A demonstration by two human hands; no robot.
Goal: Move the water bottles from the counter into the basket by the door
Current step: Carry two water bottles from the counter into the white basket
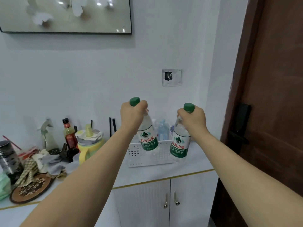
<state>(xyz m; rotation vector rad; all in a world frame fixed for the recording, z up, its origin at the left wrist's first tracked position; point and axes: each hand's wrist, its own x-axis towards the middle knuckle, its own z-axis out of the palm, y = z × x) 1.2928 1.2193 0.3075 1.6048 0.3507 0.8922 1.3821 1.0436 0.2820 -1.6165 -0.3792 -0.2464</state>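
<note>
My left hand grips the neck of a clear water bottle with a green cap and green-and-white label, held above the white perforated basket. My right hand holds a second, matching water bottle by its neck at the basket's right end, its base low near the rim. Both bottles hang tilted. Another clear bottle stands inside the basket behind them, partly hidden.
The basket sits on a pale counter next to a brown door with a black handle. Left of the basket stand a yellow jug, a sauce bottle, a spray bottle, a metal can and rags. Cabinet doors lie below.
</note>
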